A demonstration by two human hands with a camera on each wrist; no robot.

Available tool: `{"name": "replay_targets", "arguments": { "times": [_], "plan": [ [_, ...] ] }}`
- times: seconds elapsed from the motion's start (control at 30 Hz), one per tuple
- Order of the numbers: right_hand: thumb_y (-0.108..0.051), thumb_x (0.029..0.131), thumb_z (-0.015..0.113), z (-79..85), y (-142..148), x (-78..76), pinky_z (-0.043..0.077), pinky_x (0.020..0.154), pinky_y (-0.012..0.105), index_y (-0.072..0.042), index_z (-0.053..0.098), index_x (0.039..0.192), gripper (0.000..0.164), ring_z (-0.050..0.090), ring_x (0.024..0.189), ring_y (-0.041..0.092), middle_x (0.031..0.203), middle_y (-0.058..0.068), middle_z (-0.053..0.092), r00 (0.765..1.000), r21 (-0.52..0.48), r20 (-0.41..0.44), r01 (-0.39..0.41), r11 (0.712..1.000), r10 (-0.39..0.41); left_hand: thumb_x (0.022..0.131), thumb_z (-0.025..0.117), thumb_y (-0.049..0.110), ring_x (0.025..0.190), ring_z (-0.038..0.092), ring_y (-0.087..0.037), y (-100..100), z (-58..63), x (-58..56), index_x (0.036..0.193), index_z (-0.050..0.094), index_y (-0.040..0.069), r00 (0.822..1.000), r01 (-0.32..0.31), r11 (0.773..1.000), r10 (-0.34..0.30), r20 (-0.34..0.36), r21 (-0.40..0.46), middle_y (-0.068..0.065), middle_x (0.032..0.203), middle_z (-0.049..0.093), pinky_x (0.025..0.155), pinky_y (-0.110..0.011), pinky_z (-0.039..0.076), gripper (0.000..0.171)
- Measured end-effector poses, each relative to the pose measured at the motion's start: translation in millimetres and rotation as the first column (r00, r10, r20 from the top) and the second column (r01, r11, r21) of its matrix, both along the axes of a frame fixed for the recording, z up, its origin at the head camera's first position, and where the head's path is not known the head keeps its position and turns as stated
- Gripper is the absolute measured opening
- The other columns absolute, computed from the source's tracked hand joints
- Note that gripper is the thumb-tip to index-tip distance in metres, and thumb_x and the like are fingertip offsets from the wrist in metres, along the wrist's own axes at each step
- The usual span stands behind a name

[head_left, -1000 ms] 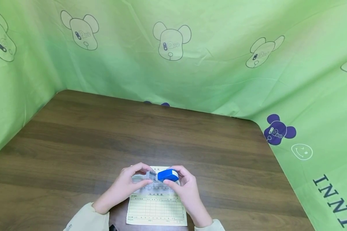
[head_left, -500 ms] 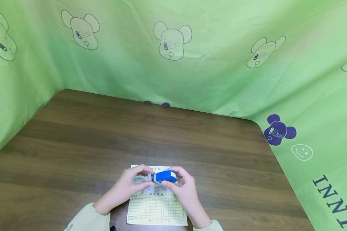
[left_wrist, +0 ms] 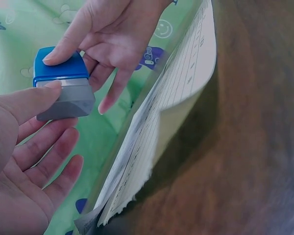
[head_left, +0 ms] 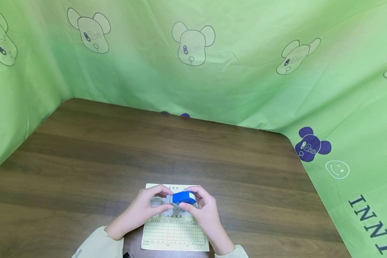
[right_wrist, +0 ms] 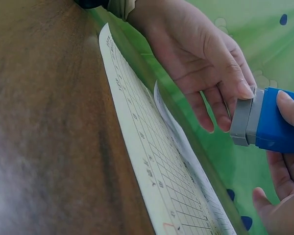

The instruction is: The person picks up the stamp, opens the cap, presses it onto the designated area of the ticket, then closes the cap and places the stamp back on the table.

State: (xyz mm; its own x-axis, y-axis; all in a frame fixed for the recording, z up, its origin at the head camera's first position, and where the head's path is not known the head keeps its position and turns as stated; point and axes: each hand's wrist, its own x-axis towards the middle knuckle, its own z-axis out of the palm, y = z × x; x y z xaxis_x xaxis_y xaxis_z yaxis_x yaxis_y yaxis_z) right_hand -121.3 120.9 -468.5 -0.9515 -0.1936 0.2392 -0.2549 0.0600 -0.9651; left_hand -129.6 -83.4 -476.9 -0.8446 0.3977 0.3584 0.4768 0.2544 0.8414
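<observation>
A blue stamp (head_left: 183,197) is held over a pad of printed forms (head_left: 175,234), lying on its side with its grey cap (head_left: 169,199) to the left. My right hand (head_left: 207,210) pinches the blue body between thumb and fingers. From the other side my left hand (head_left: 144,207) pinches the grey cap. In the right wrist view the cap (right_wrist: 242,122) sits against the light grey collar of the blue body (right_wrist: 277,122), with a thin seam between. The left wrist view shows the left thumb across the light grey band above the cap (left_wrist: 66,105); the stamping face is hidden.
The pad lies near the front of the brown wooden table (head_left: 122,154), its page edges curling up in the left wrist view (left_wrist: 157,132). Green printed cloth (head_left: 142,79) hangs around the table's back and sides. A small dark object (head_left: 127,255) shows beside the left sleeve.
The hands have drawn slightly together. The grey cap, apart from the blue body and showing its hollow inside a second ago, has slid onto the stamp's end.
</observation>
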Motion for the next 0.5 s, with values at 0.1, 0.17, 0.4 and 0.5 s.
{"name": "replay_targets", "arguments": {
  "times": [0.1, 0.17, 0.4, 0.5],
  "plan": [
    [0.001, 0.082, 0.073, -0.7, -0.4, -0.4, 0.049, 0.088, 0.015, 0.011, 0.060, 0.105, 0.029, 0.062, 0.092, 0.001, 0.097, -0.014, 0.065, 1.000, -0.001, -0.003, -0.002, 1.000, 0.002, 0.088, 0.071, 0.025, 0.095, 0.065, -0.013, -0.2, -0.2, 0.0, 0.106, 0.067, 0.013, 1.000, -0.001, 1.000, 0.001, 0.006, -0.003, 0.000, 0.101, 0.072, 0.088, -0.029, 0.053, 0.022],
    [0.002, 0.082, 0.073, -1.0, -0.5, -0.6, 0.049, 0.088, 0.015, 0.011, 0.060, 0.105, 0.028, 0.062, 0.092, 0.001, 0.097, -0.014, 0.065, 1.000, 0.000, -0.005, -0.004, 1.000, 0.004, 0.088, 0.071, 0.025, 0.095, 0.065, -0.013, -0.4, -0.8, -0.1, 0.106, 0.067, 0.013, 1.000, -0.002, 1.000, 0.002, 0.000, -0.005, 0.000, 0.101, 0.072, 0.088, -0.029, 0.053, 0.022],
    [0.001, 0.081, 0.073, -1.5, -0.7, -0.8, 0.049, 0.088, 0.015, 0.010, 0.060, 0.105, 0.029, 0.063, 0.091, 0.001, 0.096, -0.015, 0.066, 1.000, 0.010, 0.013, -0.001, 1.000, 0.001, 0.087, 0.072, 0.025, 0.094, 0.065, -0.011, 0.2, -1.9, 0.2, 0.104, 0.066, 0.014, 1.000, -0.003, 1.000, 0.003, -0.009, -0.011, 0.001, 0.100, 0.072, 0.087, -0.028, 0.052, 0.021],
    [0.002, 0.081, 0.073, -2.9, -0.7, -0.8, 0.049, 0.088, 0.016, 0.011, 0.060, 0.105, 0.028, 0.063, 0.091, 0.001, 0.097, -0.015, 0.066, 1.000, 0.012, 0.009, -0.006, 1.000, 0.006, 0.087, 0.072, 0.025, 0.094, 0.065, -0.012, 0.1, -2.0, 0.5, 0.104, 0.067, 0.014, 1.000, -0.008, 1.000, 0.008, -0.009, -0.013, 0.001, 0.100, 0.072, 0.087, -0.029, 0.052, 0.021]
  ]
}}
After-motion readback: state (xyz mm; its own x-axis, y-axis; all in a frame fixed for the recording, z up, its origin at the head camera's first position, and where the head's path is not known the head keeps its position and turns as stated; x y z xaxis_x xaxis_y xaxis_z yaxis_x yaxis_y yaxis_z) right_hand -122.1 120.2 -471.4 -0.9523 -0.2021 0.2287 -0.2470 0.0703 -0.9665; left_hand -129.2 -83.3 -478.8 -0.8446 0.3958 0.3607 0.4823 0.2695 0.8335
